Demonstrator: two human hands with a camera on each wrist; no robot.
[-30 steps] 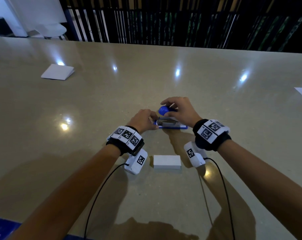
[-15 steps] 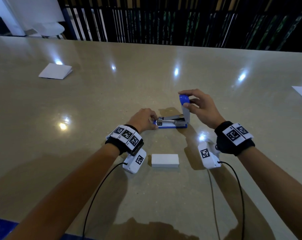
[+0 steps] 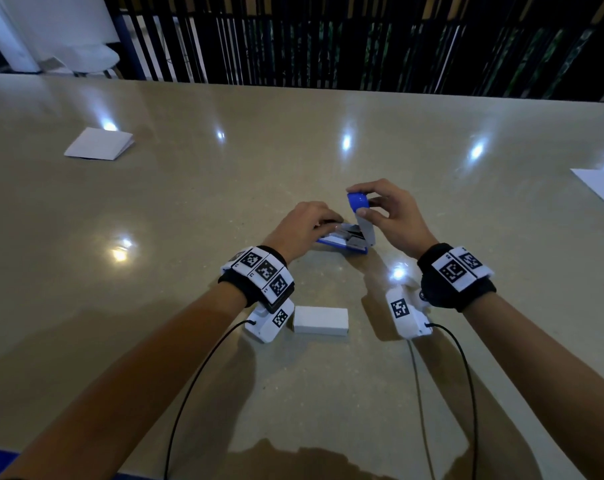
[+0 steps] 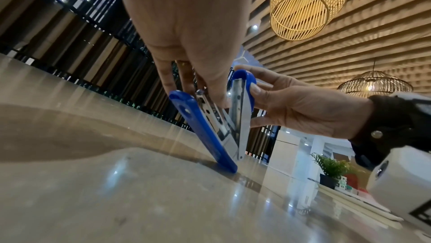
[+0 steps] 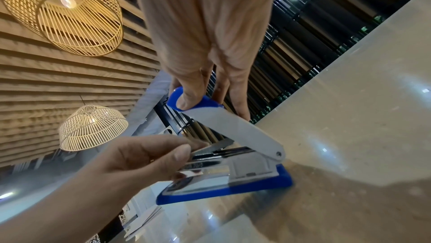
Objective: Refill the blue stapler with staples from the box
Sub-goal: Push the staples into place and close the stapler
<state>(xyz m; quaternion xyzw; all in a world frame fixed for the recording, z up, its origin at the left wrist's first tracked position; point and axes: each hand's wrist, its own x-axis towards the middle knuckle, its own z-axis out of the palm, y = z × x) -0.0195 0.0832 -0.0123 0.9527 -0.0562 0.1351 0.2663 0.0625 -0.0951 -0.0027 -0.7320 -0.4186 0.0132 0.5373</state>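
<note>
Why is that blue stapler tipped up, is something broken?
Nothing looks broken. The stapler is swung open, its front end lifted off the table, held between left hand and right hand. The staple box lies shut.

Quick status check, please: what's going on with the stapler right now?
Right hand holds stapler lid up. Left hand grips its metal tray. Staple box closed, untouched. Nothing blocking.

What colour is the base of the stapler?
Blue: the stapler base is blue plastic under a shiny metal plate, clearest in the right wrist view.
</note>
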